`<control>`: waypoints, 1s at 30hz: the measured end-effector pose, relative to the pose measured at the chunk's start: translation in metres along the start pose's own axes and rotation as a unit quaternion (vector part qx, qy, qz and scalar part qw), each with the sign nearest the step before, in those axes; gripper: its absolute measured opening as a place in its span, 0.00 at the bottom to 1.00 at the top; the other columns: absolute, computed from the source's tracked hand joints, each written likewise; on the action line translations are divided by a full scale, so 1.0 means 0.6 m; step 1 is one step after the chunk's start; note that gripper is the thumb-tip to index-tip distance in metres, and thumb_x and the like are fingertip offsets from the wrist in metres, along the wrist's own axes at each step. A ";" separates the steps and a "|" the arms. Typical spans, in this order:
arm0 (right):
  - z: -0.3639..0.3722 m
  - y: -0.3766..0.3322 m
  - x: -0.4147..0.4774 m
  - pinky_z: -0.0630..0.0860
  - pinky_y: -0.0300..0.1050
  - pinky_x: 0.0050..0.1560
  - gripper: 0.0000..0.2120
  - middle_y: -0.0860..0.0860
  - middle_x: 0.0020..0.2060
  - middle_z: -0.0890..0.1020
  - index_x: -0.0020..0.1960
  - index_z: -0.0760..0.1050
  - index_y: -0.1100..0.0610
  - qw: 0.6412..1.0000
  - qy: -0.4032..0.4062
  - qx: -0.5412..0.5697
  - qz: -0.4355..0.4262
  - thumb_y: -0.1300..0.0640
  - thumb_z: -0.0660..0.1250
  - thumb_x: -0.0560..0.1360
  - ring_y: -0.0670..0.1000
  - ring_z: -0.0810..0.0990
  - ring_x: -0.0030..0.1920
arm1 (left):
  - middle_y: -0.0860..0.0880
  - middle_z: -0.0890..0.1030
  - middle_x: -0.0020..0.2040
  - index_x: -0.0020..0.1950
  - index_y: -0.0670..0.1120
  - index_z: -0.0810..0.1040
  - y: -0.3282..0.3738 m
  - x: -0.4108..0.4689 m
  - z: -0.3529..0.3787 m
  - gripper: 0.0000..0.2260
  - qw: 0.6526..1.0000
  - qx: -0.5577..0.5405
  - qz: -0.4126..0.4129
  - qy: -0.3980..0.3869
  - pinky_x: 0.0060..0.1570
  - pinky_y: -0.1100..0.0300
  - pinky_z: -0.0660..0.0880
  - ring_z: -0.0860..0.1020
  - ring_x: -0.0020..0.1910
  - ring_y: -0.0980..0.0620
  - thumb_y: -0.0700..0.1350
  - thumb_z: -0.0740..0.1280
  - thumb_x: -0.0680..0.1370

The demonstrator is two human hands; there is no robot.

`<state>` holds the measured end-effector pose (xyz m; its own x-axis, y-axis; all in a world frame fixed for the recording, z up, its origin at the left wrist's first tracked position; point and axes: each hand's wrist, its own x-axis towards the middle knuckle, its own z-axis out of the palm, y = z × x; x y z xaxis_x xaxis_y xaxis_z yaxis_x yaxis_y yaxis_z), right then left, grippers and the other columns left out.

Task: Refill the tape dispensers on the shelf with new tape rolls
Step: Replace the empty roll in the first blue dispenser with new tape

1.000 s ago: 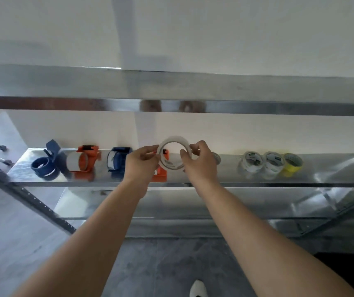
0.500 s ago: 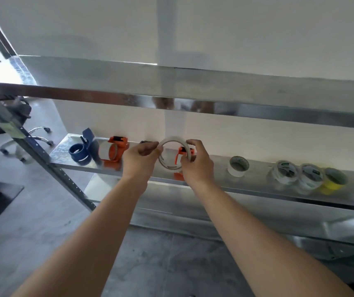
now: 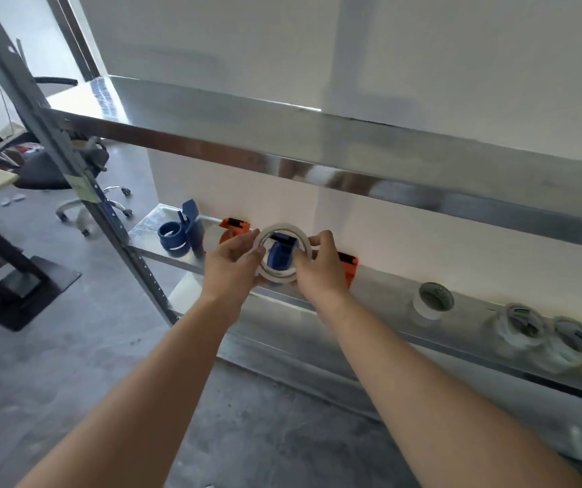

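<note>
A left hand (image 3: pixel 231 265) and a right hand (image 3: pixel 319 267) pinch a white tape roll (image 3: pixel 284 227) by opposite sides of its rim, holding it upright just in front of a blue tape dispenser (image 3: pixel 279 257) on the galvanised metal shelf (image 3: pixel 381 287). Spare rolls (image 3: pixel 423 309) sit further right along it. Below is a grey concrete floor (image 3: pixel 71 346); an office chair (image 3: pixel 46 170) stands at the far left

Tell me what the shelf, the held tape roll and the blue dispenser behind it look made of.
Shelf: sheet metal, likely galvanised steel; shiny, mirrors the things on it. Tape roll: whitish, matte, perhaps paper masking tape. Blue dispenser: moulded plastic, by its even, saturated colour and slight gloss.
</note>
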<state>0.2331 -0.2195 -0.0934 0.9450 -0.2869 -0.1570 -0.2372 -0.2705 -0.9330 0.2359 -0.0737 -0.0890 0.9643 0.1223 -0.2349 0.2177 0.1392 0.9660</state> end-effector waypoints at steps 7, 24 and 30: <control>0.113 -0.054 0.014 0.84 0.54 0.49 0.08 0.49 0.49 0.81 0.54 0.75 0.53 0.997 0.007 -0.073 -0.028 0.53 0.70 0.78 0.52 0.82 0.49 | 0.42 0.88 0.54 0.54 0.45 0.84 0.022 0.057 -0.122 0.04 1.000 -0.004 -0.013 0.017 0.45 0.47 0.87 0.88 0.53 0.44 0.41 0.76 0.80; 0.398 -0.152 0.044 0.79 0.42 0.45 0.06 0.49 0.48 0.86 0.54 0.87 0.52 0.969 0.079 -0.185 -0.143 0.56 0.72 0.78 0.50 0.83 0.46 | 0.54 0.89 0.53 0.60 0.54 0.88 0.063 0.238 -0.391 0.09 0.991 0.117 0.051 -0.043 0.61 0.42 0.83 0.86 0.56 0.47 0.50 0.76 0.80; 0.436 -0.157 0.091 0.70 0.35 0.36 0.05 0.48 0.46 0.86 0.52 0.84 0.54 0.974 0.066 -0.190 -0.108 0.55 0.71 0.80 0.48 0.79 0.41 | 0.51 0.82 0.59 0.67 0.59 0.83 0.069 0.287 -0.399 0.14 0.988 0.126 0.033 -0.087 0.53 0.40 0.86 0.83 0.60 0.41 0.44 0.70 0.84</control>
<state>0.3657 0.0308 -0.0988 0.9510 -0.2940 0.0959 -0.1259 -0.6514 -0.7482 0.3751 0.1885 -0.1154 0.9842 -0.0506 -0.1697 0.1631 -0.1145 0.9799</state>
